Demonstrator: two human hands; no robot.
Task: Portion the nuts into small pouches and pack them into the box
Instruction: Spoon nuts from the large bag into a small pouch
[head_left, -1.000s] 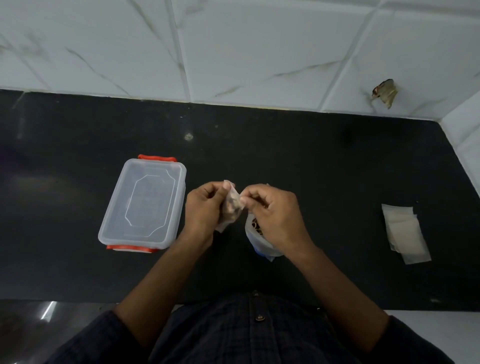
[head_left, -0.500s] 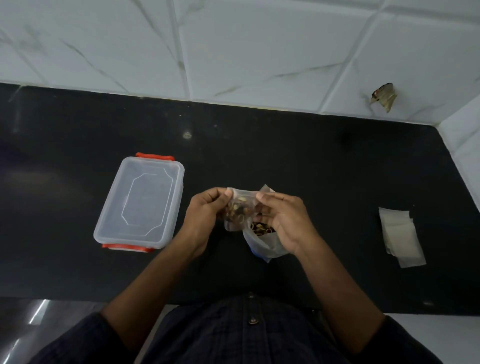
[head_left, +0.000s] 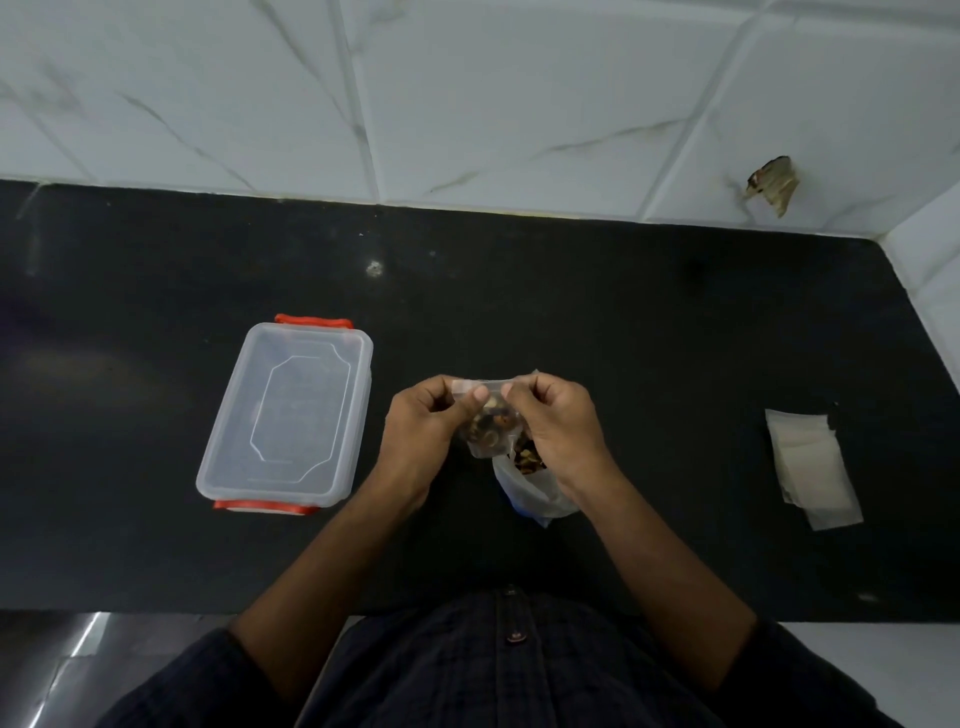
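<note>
Pouch: 1 small clear nut-filled pouch (head_left: 488, 426), our left hand (head_left: 423, 423) & right hand (head_left: 558, 421) pinch its top.
Box: 1 clear lidded plastic box w/ red clips (head_left: 288, 415).
Bag: 1 open clear nut bag (head_left: 535, 486).
Spares: flat empty pouches (head_left: 810, 465), count unclear.

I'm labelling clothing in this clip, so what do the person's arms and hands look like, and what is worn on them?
Both forearms are bare. The sleeves are dark navy with a faint check, pushed up near the elbows: left sleeve, right sleeve. They belong to a buttoned shirt of the same cloth. The left hand and right hand are bare: no gloves, rings, watch or bracelet show.
</note>
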